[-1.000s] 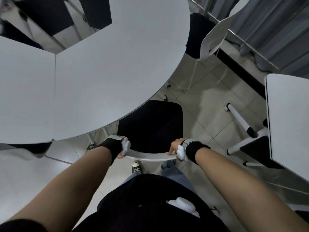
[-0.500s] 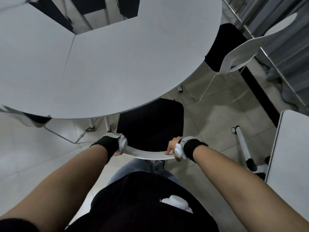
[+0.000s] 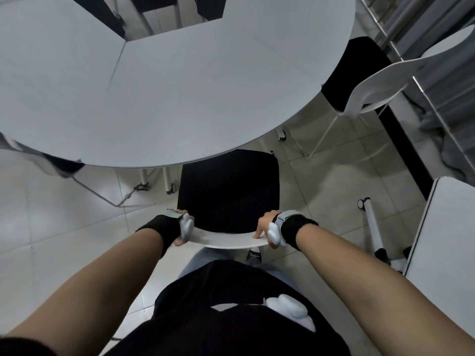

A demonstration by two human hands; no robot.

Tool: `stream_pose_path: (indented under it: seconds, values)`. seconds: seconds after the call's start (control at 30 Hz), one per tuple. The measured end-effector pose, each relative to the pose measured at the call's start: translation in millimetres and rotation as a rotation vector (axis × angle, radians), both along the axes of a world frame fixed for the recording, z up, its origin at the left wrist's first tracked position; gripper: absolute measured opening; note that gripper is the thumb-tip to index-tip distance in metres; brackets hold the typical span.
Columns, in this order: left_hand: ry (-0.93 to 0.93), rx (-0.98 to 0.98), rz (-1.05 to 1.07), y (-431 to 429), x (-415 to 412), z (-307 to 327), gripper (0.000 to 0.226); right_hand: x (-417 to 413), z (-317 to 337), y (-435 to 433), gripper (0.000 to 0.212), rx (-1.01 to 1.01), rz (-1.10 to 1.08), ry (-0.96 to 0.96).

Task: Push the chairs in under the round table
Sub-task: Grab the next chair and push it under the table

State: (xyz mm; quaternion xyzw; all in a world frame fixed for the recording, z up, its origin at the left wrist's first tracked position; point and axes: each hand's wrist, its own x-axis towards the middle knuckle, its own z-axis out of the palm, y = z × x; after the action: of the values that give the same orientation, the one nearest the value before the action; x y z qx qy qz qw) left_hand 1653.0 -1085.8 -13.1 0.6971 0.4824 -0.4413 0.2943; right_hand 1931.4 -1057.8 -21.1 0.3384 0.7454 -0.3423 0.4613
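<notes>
Both my hands are on the white backrest [image 3: 226,240] of the chair in front of me, low centre of the frame. My left hand [image 3: 181,231] is wrapped over the backrest's left end, my right hand [image 3: 267,228] closed over its right end, fingers lying on the top edge (thumbs hidden, so I cannot tell how far they curl under). Hands well apart, one at each end.

Edges: the curved rim of the round table [image 3: 180,86] runs across the middle of the frame. The front edge of the black seat [image 3: 228,191] sits just under that rim; most of the seat is out in the open on my side. Tiled floor [image 3: 334,191] shows bare to the right of the seat and to its left. Thin white table legs [image 3: 167,179] stand just left of the seat.

A second chair [image 3: 372,80], white shell with a black seat, stands at the upper right, seat partly under the rim. Another table's edge [image 3: 442,240] is at the right, well apart from my chair.

Chair itself: flat black square seat, narrow curved white backrest, seen from above.
</notes>
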Motion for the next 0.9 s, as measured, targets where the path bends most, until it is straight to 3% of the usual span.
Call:
stream_pose_path:
  seconds: [0.13, 0.4, 0.63, 0.8, 0.9]
  values:
    - [0.023, -0.009, -0.05, -34.5, 15.9, 6.7, 0.005, 10.5, 3.6, -10.6, 0.07, 0.003, 0.11, 0.021]
    - [0.04, -0.024, 0.079, -88.2, 50.3, 4.2, 0.013, 41.2, 5.7, -32.8, 0.064, 0.068, 0.192, 0.062]
    - [0.103, 0.018, -0.066, -95.5, 56.6, 2.3, 0.006, 42.3, -0.4, -35.9, 0.053, 0.112, 0.193, 0.092]
    - [0.061, 0.049, 0.101, -89.3, 64.9, 2.1, 0.006, 43.8, -7.5, -27.0, 0.04, 0.121, 0.116, 0.085]
    - [0.005, 0.06, 0.237, -82.8, 66.3, 2.2, 0.025, 49.8, -7.9, -13.9, 0.039, 0.144, 0.096, 0.096]
